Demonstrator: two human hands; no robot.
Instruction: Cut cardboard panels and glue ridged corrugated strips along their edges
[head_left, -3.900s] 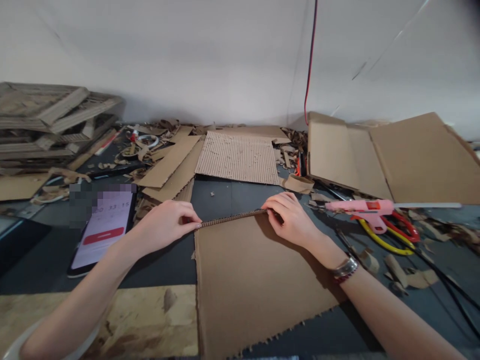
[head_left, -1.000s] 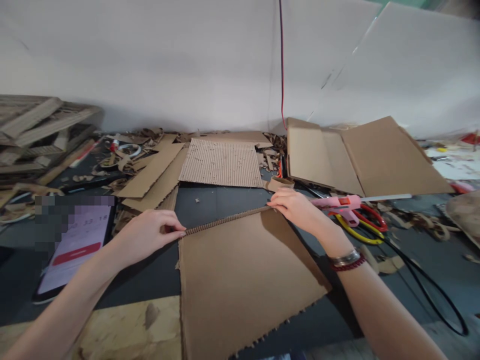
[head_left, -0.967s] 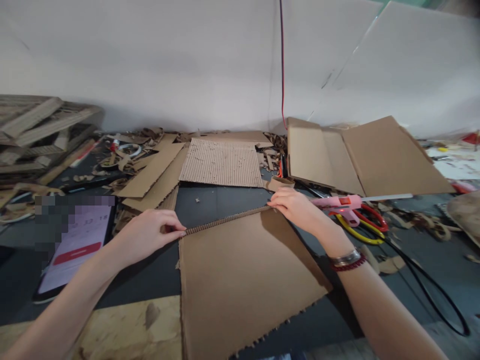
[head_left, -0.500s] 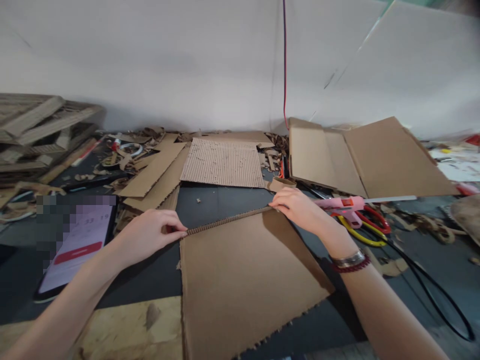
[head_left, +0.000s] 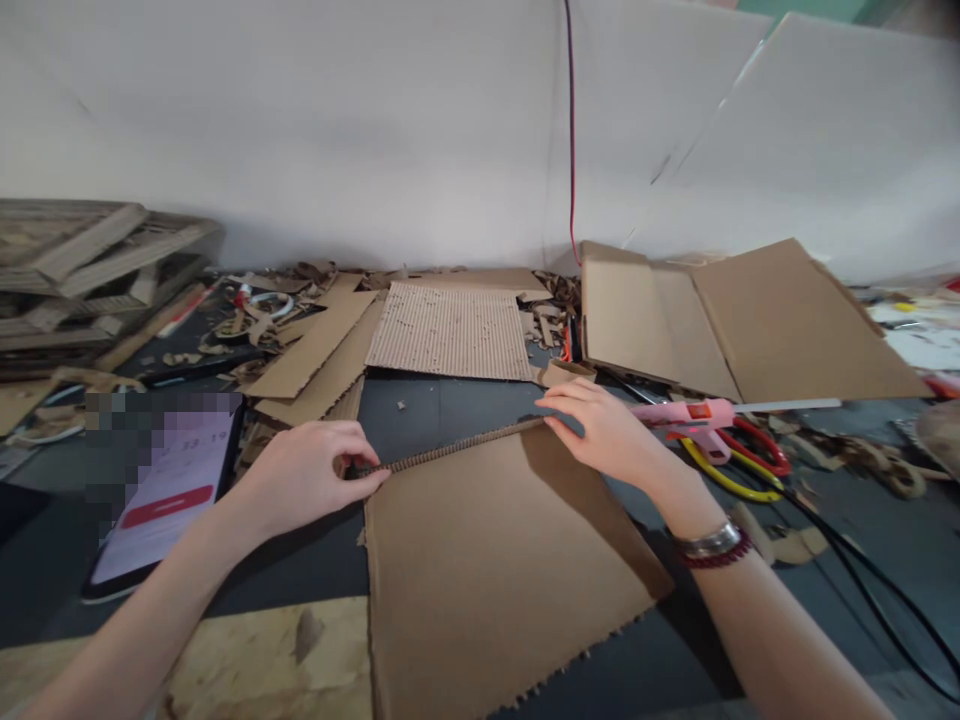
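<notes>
Strip (head_left: 465,446) is pinched at its ends by left hand (head_left: 304,478) and right hand (head_left: 604,430), along the sheet's (head_left: 495,570) far edge, near a glue gun (head_left: 701,420).

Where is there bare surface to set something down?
Bare dark mat lies between corrugated sheet and cardboard strip; also between phone and large cardboard sheet, crossed by the left forearm. Crowded: scraps back left, glue gun and scissors right.

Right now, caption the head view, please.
Left hand pinches, right hand steadies a corrugated strip along a cardboard sheet.
</notes>
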